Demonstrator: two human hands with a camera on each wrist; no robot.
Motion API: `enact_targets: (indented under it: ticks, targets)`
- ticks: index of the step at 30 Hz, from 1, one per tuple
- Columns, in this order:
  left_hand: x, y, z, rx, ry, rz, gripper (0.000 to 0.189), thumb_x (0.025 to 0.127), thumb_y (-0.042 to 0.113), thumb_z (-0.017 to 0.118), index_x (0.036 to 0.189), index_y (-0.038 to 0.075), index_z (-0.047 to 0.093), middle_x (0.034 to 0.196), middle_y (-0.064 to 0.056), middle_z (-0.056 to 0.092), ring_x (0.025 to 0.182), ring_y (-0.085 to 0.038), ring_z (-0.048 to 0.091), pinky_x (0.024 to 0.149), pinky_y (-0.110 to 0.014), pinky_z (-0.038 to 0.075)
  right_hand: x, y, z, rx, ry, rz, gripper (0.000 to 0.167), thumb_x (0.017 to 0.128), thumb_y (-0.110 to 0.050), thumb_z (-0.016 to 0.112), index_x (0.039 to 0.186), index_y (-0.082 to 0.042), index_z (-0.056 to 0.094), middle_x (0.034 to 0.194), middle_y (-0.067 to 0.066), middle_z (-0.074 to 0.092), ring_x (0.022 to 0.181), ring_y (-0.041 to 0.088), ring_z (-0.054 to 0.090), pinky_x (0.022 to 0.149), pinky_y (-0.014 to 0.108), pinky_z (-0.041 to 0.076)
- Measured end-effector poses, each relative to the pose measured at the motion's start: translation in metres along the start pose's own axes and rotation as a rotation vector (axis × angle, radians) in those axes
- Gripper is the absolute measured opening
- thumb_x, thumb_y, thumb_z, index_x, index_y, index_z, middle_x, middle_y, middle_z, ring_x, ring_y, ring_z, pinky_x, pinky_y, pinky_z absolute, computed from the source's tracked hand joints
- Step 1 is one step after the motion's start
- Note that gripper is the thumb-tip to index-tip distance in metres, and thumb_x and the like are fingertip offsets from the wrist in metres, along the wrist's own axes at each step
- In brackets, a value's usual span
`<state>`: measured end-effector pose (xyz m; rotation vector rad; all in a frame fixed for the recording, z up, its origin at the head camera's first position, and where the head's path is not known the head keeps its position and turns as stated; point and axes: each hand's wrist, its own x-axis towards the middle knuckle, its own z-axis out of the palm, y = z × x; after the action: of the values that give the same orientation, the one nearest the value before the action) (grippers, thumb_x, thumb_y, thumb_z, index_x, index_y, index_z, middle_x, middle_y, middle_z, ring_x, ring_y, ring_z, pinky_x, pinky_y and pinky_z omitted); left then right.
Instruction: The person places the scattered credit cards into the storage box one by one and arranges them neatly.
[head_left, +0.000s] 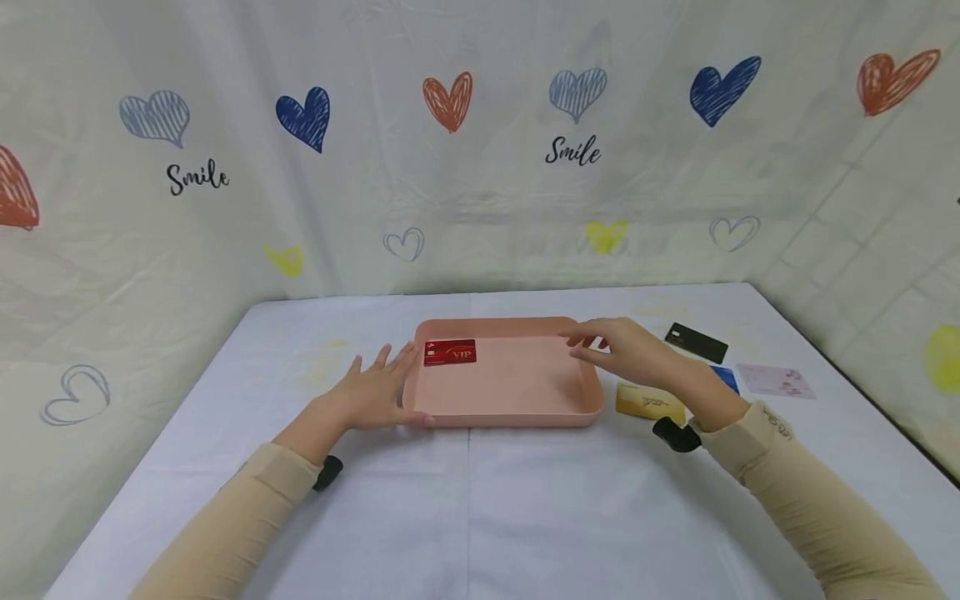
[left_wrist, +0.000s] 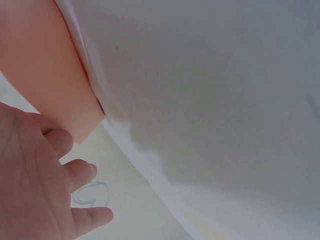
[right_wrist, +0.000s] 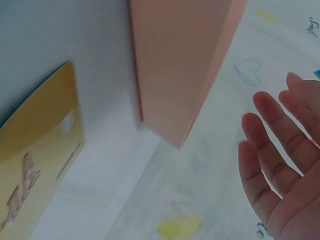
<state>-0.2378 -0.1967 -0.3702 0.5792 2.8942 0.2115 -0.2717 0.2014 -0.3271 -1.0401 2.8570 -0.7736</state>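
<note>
A pink tray (head_left: pixel 525 383) lies on the white table, and a red card marked VIP (head_left: pixel 450 353) rests inside it near the left end. My left hand (head_left: pixel 367 400), fingers spread, is at the tray's left side, its thumb by the front edge. In the left wrist view its fingertips overlap the tray wall (left_wrist: pixel 55 70). My right hand (head_left: pixel 630 350) hovers over the tray's right end with loosely bent fingers and nothing in them. The right wrist view shows that hand (right_wrist: pixel 290 165) apart from the tray wall (right_wrist: pixel 175 60), palm bare.
Right of the tray are several more cards: a gold card (head_left: pixel 650 402), a black card (head_left: pixel 696 342), a blue card (head_left: pixel 725 378) partly hidden by my right wrist, and a pale pink card (head_left: pixel 776 381). A heart-printed curtain (head_left: pixel 502 192) hangs behind the table.
</note>
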Motion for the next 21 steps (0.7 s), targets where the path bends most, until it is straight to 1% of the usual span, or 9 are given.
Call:
enact_targets:
  ticks: [6,13,16,21]
  targets:
    - [-0.001,0.0,-0.001,-0.009,0.002,0.001,0.12,0.083,0.077,0.064,0.165,0.007,0.011,0.171,-0.009,0.011,0.155,-0.042,0.01,0.115,-0.073,0.008,-0.017,0.016,-0.006,0.006,0.012,-0.015,0.035,0.1,-0.012,0.068,0.134,-0.004,0.067,0.117,0.006,0.072,0.1,0.02,0.065,0.088,0.047,0.054]
    - [-0.001,0.0,0.0,-0.008,-0.003,0.0,0.121,0.083,0.079,0.063,0.165,0.008,0.01,0.171,-0.009,0.01,0.155,-0.041,0.009,0.116,-0.073,0.008,-0.037,0.031,-0.013,-0.003,0.046,0.008,0.037,0.1,-0.014,0.069,0.135,-0.004,0.066,0.117,0.005,0.073,0.099,0.017,0.066,0.088,0.044,0.055]
    - [0.0,0.0,0.0,-0.007,0.0,0.003,0.121,0.083,0.079,0.062,0.165,0.008,0.01,0.171,-0.009,0.011,0.155,-0.042,0.01,0.115,-0.073,0.008,-0.043,0.038,-0.014,-0.016,0.056,0.012,0.036,0.099,-0.013,0.071,0.134,-0.005,0.067,0.116,0.007,0.073,0.097,0.017,0.066,0.086,0.042,0.056]
    - [0.0,0.0,0.0,0.003,0.0,0.003,0.119,0.084,0.077,0.062,0.165,0.007,0.01,0.171,-0.01,0.011,0.155,-0.042,0.01,0.115,-0.074,0.008,-0.051,0.05,-0.014,-0.016,0.02,0.04,0.037,0.098,-0.012,0.071,0.133,-0.003,0.067,0.115,0.008,0.074,0.097,0.019,0.067,0.085,0.038,0.057]
